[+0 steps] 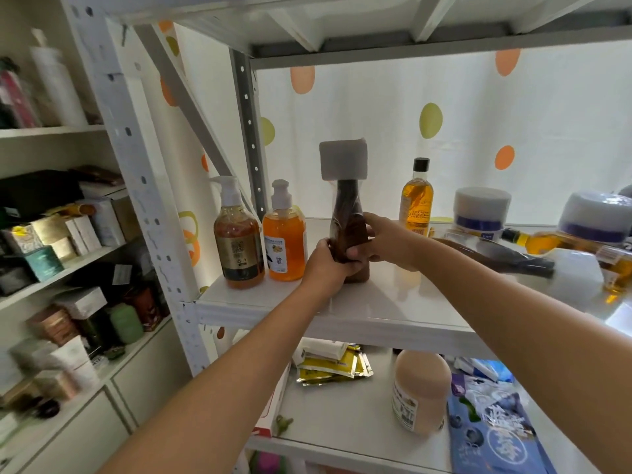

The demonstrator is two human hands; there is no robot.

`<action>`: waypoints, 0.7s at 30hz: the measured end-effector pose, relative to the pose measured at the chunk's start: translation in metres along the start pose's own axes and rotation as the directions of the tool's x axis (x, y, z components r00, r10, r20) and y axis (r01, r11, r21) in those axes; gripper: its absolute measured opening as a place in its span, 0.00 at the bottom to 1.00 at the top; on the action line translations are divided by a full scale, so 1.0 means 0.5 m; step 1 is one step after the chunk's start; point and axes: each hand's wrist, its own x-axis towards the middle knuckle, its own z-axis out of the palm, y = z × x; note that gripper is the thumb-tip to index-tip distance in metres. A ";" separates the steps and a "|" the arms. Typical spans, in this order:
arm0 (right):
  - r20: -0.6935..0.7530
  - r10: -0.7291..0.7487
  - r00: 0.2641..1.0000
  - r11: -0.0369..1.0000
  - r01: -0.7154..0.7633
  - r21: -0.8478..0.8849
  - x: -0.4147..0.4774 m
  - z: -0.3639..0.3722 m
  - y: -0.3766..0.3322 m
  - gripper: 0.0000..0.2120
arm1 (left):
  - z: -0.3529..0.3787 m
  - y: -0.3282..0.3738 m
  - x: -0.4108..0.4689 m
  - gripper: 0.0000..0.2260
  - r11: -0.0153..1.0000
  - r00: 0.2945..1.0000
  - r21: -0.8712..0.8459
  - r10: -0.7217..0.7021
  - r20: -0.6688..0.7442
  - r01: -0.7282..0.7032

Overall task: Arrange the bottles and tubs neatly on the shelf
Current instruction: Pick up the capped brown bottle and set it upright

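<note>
A tall brown bottle (346, 213) with a grey block-shaped cap stands upright on the white shelf (393, 302). My left hand (330, 260) grips its lower body from the left, and my right hand (383, 239) holds it from the right. To its left stand an amber pump bottle (237, 244) and an orange pump bottle (285, 242). Behind my right hand stands a yellow bottle (416, 198) with a black cap. Further right, a dark brown bottle (506, 260) and another yellow bottle (554, 242) lie on their sides. Two white tubs (480, 208) (600, 217) with purple bands sit among them.
A perforated white upright (143, 186) frames the shelf's left side. The lower shelf holds a beige bottle (420, 391), yellow sachets (333, 366) and a blue packet (496, 439). A neighbouring unit (51, 251) at left is packed with boxes. A dotted curtain (444, 114) hangs behind.
</note>
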 end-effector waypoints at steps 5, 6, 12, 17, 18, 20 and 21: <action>0.001 0.001 1.000 0.998 -0.001 0.068 -0.002 0.005 0.000 0.33 | 0.001 0.005 -0.004 0.28 1.000 1.000 0.013 -0.013 -0.009 0.013; 0.002 -0.003 1.000 0.997 0.003 0.077 -0.003 0.005 0.000 0.33 | 0.001 0.006 -0.005 0.28 1.000 1.000 0.020 -0.013 -0.012 0.014; -0.009 -0.008 1.000 0.995 0.008 0.096 -0.004 0.006 0.006 0.34 | 0.007 0.010 -0.013 0.27 0.999 1.000 0.050 -0.013 -0.026 0.014; -0.019 -0.007 1.000 0.997 0.008 0.076 -0.001 0.007 0.007 0.33 | 0.005 0.014 -0.016 0.27 0.999 1.000 0.026 -0.019 -0.008 0.019; -0.020 -0.005 1.000 0.997 0.006 0.074 -0.001 0.007 0.007 0.34 | 0.006 0.015 -0.016 0.27 0.999 1.000 0.028 -0.022 -0.009 0.022; -0.025 -0.001 1.000 0.997 0.003 0.073 -0.001 0.008 0.005 0.34 | 0.007 0.015 -0.016 0.28 0.999 0.999 0.029 -0.029 -0.012 0.030; -0.027 0.000 1.000 0.997 0.002 0.074 -0.001 0.009 0.003 0.34 | 0.008 0.014 -0.015 0.28 0.999 0.999 0.028 -0.033 -0.008 0.033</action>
